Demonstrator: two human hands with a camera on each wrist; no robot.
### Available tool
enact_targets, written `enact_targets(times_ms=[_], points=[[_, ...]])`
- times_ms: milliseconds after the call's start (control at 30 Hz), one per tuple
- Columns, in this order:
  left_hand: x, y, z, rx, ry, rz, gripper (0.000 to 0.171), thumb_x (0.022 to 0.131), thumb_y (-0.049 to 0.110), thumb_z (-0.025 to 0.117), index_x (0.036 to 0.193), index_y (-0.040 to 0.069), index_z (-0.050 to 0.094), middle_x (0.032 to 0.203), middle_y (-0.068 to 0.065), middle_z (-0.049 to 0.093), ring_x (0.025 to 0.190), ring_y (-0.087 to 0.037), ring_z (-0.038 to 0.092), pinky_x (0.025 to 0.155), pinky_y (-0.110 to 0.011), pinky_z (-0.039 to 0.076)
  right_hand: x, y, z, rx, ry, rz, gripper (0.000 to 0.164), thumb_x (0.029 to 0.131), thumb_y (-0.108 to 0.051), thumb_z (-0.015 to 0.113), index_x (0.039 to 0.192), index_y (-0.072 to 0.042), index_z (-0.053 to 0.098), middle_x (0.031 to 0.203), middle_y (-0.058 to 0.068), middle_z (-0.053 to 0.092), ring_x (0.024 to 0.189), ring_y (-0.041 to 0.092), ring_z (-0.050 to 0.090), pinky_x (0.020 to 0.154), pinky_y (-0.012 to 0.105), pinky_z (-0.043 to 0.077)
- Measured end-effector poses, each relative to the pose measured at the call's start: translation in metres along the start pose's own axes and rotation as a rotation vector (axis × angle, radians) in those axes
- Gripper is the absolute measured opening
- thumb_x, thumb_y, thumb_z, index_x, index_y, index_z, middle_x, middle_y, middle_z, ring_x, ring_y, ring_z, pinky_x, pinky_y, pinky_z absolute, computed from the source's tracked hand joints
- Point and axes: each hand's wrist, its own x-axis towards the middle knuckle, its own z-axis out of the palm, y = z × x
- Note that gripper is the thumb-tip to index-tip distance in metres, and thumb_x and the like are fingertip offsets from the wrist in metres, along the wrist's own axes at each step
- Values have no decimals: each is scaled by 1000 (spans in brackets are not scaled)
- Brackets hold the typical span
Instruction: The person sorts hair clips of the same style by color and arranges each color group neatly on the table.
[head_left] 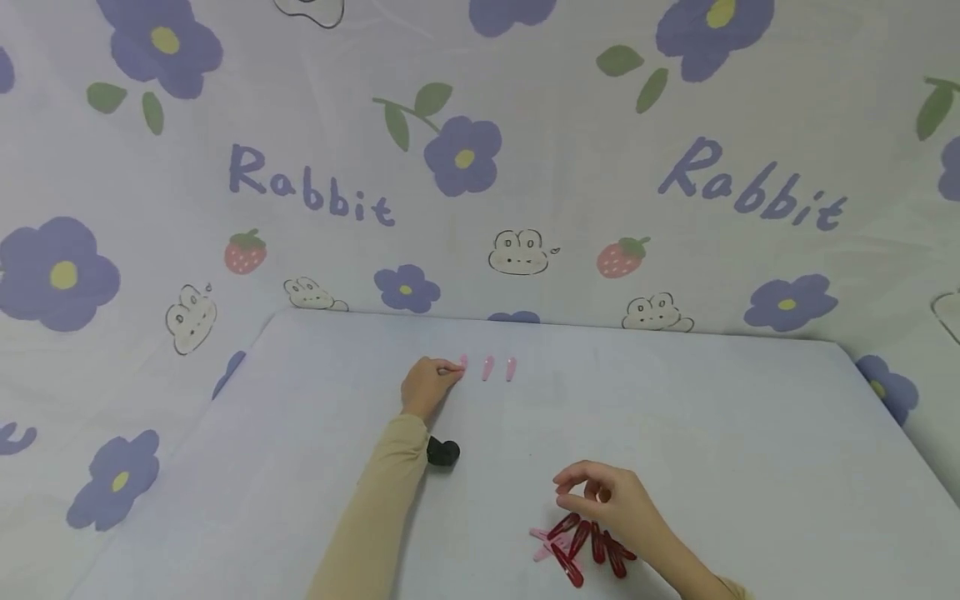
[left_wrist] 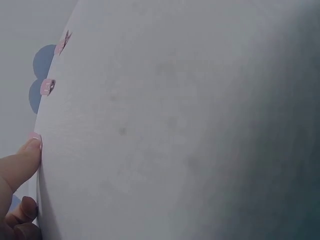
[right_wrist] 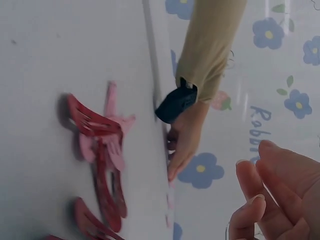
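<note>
Near the back of the white table my left hand [head_left: 427,387] pinches a pink hair clip [head_left: 462,362] between thumb and fingertips. To its right lie two more pink hair clips [head_left: 499,368], roughly parallel in a row. The left wrist view shows my thumb [left_wrist: 29,152] on the held clip, which it partly covers. My right hand [head_left: 603,493] hovers with loosely bent fingers and holds nothing. Just under and in front of it is a pile of dark red hair clips [head_left: 597,543] mixed with pink ones [head_left: 542,552]. The right wrist view shows some of them overlapping [right_wrist: 103,150].
A black wrist camera [head_left: 444,452] sits on the left forearm, close above the table [head_left: 300,467]. Behind the table's far edge hangs a patterned cloth [head_left: 555,150] with purple flowers, strawberries and the word Rabbit.
</note>
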Motion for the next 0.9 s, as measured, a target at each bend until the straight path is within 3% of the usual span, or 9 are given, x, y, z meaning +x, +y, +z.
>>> enact_targets(times_ms=[133,367,667,900], points=[[-1,0,0,4,-9,5,18,75,34,72,86,20,74,77,-2,54,66,-16,47,58,-31,38,-9,5,6,21,-46,-21,14,80,-14,68,91,-7,65,79,-3,63,55,7,43,43,22,36],[-1,0,0,23,-2,17,18,74,35,71,86,21,74,74,-1,51,64,-16,46,56,-31,37,-18,14,9,40,-118,54,15,80,-12,67,94,-6,64,83,5,62,47,4,42,39,23,38],[-2,2,-2,35,-8,22,19,75,34,71,87,20,74,71,0,48,62,-15,44,54,-30,36,-21,27,11,3,-165,50,12,80,-13,67,90,-8,64,75,-2,60,45,4,43,38,25,40],[-3,1,-1,42,-10,33,19,76,35,70,88,21,74,71,0,48,62,-15,44,54,-30,36,-21,40,16,-69,-159,-77,13,78,-16,70,89,-12,64,82,-4,58,59,3,47,49,21,42]])
